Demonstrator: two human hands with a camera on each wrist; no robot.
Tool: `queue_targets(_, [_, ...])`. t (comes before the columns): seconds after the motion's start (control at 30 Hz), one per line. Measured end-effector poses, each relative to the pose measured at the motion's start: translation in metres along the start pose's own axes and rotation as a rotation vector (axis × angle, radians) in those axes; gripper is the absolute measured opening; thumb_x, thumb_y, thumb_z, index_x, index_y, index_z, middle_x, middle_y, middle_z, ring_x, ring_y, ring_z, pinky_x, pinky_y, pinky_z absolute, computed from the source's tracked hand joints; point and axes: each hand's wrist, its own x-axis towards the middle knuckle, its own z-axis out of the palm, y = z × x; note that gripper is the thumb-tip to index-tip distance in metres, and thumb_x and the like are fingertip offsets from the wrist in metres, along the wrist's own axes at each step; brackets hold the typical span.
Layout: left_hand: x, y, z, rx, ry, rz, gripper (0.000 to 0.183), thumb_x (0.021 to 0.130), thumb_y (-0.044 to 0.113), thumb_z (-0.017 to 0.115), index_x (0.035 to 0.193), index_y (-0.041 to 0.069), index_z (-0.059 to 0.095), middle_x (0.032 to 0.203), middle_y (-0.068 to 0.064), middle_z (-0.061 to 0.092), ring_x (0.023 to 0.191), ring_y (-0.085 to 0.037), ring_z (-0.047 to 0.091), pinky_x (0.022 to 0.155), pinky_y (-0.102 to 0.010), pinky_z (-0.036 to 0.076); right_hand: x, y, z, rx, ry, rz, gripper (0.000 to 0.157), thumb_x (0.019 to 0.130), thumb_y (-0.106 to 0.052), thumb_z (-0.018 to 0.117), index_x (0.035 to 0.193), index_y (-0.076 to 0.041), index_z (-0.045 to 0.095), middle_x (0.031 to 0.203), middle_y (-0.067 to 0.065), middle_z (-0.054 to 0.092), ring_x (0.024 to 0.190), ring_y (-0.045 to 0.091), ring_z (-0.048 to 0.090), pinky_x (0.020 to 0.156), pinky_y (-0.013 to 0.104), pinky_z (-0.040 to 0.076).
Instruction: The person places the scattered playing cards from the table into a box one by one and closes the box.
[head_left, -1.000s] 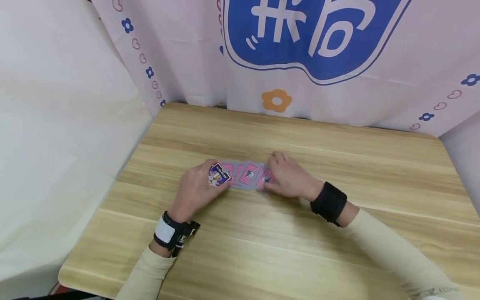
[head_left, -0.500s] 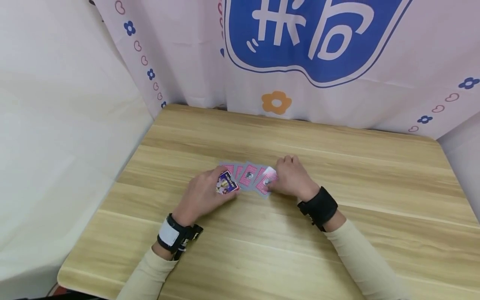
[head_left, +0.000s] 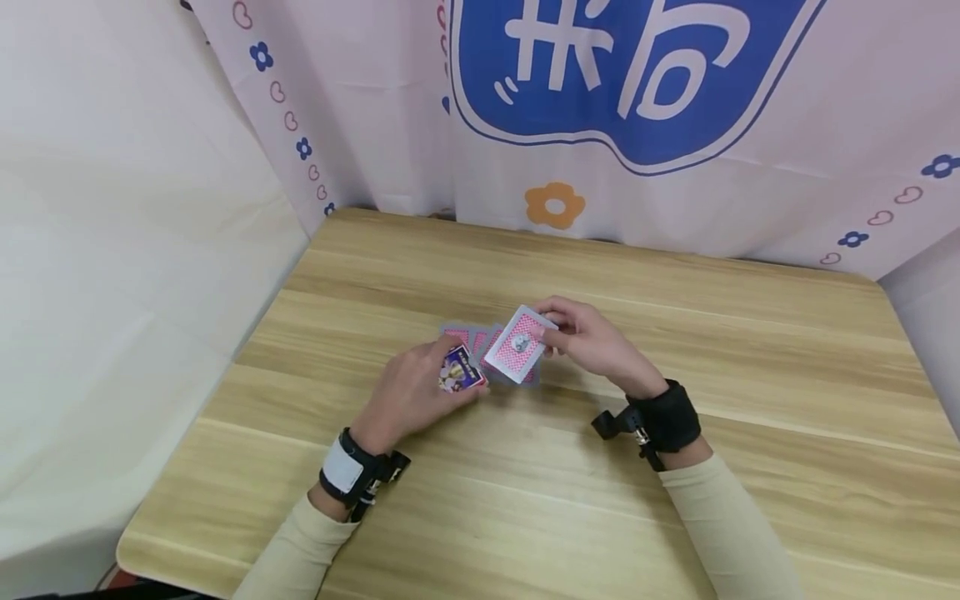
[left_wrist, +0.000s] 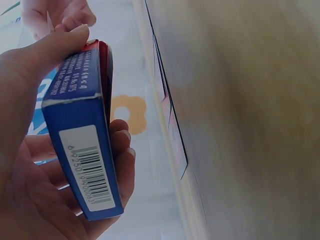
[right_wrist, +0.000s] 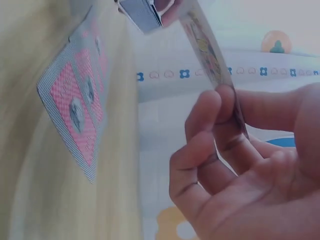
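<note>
My left hand [head_left: 412, 387] grips a small blue card box [head_left: 460, 369]. In the left wrist view the box [left_wrist: 82, 145] shows a white barcode label, with the thumb on one side and fingers curled round the other. A single playing card [head_left: 517, 354], pink-patterned back up, is pinched between the thumb and fingers of my right hand [head_left: 597, 340]. In the right wrist view this card [right_wrist: 202, 42] is raised off the table and seen nearly edge-on. Several more playing cards [head_left: 454, 332] lie overlapping, backs up, beneath it, partly hidden by the box and the held card.
The cards lie on a wood-grain table [head_left: 675, 333]. Behind its far edge hangs a white printed cloth [head_left: 375, 150] with a blue emblem. A plain white sheet [head_left: 135, 250] borders the left side. Each wrist wears a black strap [head_left: 666, 417].
My right hand has picked one card off the right end of the row and raised it, turning it leftward. The left hand has shifted slightly right and nearer with the box.
</note>
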Motion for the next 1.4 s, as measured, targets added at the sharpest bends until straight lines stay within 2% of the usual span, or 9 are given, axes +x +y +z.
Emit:
queue_targets(0.17, [-0.001, 0.003, 0.001, -0.010, 0.017, 0.035, 0.080, 0.082, 0.060, 0.085, 0.136, 0.004, 0.064, 0.098, -0.011, 0.077, 0.073, -0.012, 0.065, 0.059, -0.024, 0.048, 0.003, 0.001, 0.010, 0.010, 0.020, -0.003, 0.032, 0.105, -0.013, 0.061, 0.137, -0.010, 0.062, 0.117, 0.014, 0.075, 0.096, 0.029, 0.068, 0.084, 0.042, 0.057])
queue_targets(0.37, [-0.001, 0.004, 0.004, -0.033, 0.034, 0.053, 0.079, 0.081, 0.058, 0.086, 0.134, 0.003, 0.065, 0.097, -0.009, 0.077, 0.072, -0.010, 0.064, 0.058, -0.022, 0.048, 0.004, 0.001, 0.024, -0.031, 0.112, -0.095, 0.030, 0.105, -0.011, 0.062, 0.135, -0.005, 0.062, 0.105, 0.016, 0.077, 0.093, 0.040, 0.071, 0.077, 0.033, 0.059])
queue_targets(0.5, [-0.001, 0.004, 0.005, -0.047, 0.059, 0.057, 0.077, 0.082, 0.056, 0.086, 0.133, 0.002, 0.064, 0.092, -0.008, 0.076, 0.070, -0.011, 0.064, 0.056, -0.022, 0.047, 0.001, -0.002, 0.036, -0.084, 0.167, -0.136, 0.027, 0.103, -0.008, 0.064, 0.129, -0.003, 0.063, 0.103, 0.015, 0.079, 0.093, 0.035, 0.075, 0.076, 0.027, 0.057])
queue_targets(0.63, [-0.001, 0.004, 0.006, -0.057, 0.078, 0.062, 0.076, 0.084, 0.054, 0.086, 0.133, 0.000, 0.064, 0.090, -0.009, 0.075, 0.068, -0.011, 0.063, 0.054, -0.022, 0.046, 0.000, -0.005, 0.051, -0.115, 0.115, -0.147, 0.024, 0.101, -0.010, 0.067, 0.124, -0.003, 0.064, 0.106, 0.013, 0.081, 0.093, 0.024, 0.077, 0.077, 0.027, 0.058])
queue_targets(0.77, [0.000, 0.004, 0.006, -0.054, 0.083, 0.064, 0.077, 0.084, 0.054, 0.085, 0.133, -0.001, 0.064, 0.091, -0.010, 0.076, 0.069, -0.013, 0.065, 0.055, -0.022, 0.048, 0.001, -0.005, 0.061, -0.126, 0.050, -0.144, 0.027, 0.101, -0.013, 0.068, 0.125, -0.002, 0.063, 0.098, 0.008, 0.080, 0.081, 0.014, 0.073, 0.073, 0.025, 0.056])
queue_targets(0.9, [0.000, 0.004, 0.006, -0.040, 0.099, 0.061, 0.076, 0.084, 0.053, 0.085, 0.133, 0.000, 0.064, 0.095, -0.013, 0.077, 0.072, -0.016, 0.069, 0.057, -0.026, 0.052, -0.001, -0.006, 0.061, -0.165, 0.111, -0.176, 0.030, 0.102, -0.011, 0.066, 0.130, 0.000, 0.062, 0.089, 0.008, 0.076, 0.078, 0.011, 0.068, 0.072, 0.024, 0.053])
queue_targets(1.03, [0.000, 0.003, 0.005, -0.030, 0.115, 0.057, 0.074, 0.083, 0.051, 0.087, 0.132, 0.000, 0.064, 0.098, -0.015, 0.078, 0.074, -0.018, 0.071, 0.059, -0.030, 0.055, -0.003, -0.007, 0.059, -0.170, 0.169, -0.204, 0.021, 0.102, -0.008, 0.066, 0.121, -0.002, 0.069, 0.092, 0.011, 0.076, 0.079, 0.013, 0.068, 0.072, 0.026, 0.055])
queue_targets(1.17, [0.000, 0.002, 0.006, -0.033, 0.110, 0.052, 0.073, 0.084, 0.051, 0.087, 0.132, 0.001, 0.064, 0.097, -0.014, 0.078, 0.073, -0.017, 0.070, 0.057, -0.028, 0.053, -0.002, -0.008, 0.060, -0.201, 0.127, -0.236, 0.015, 0.099, -0.004, 0.066, 0.111, -0.002, 0.076, 0.097, 0.011, 0.077, 0.083, 0.013, 0.069, 0.075, 0.026, 0.059])
queue_targets(1.4, [0.000, 0.002, 0.007, -0.034, 0.114, 0.052, 0.074, 0.083, 0.053, 0.086, 0.131, 0.001, 0.065, 0.093, -0.012, 0.077, 0.071, -0.016, 0.068, 0.056, -0.026, 0.051, -0.003, -0.009, 0.060, -0.240, 0.116, -0.237, 0.017, 0.097, -0.004, 0.070, 0.109, -0.006, 0.082, 0.101, 0.008, 0.080, 0.082, 0.011, 0.068, 0.073, 0.024, 0.056])
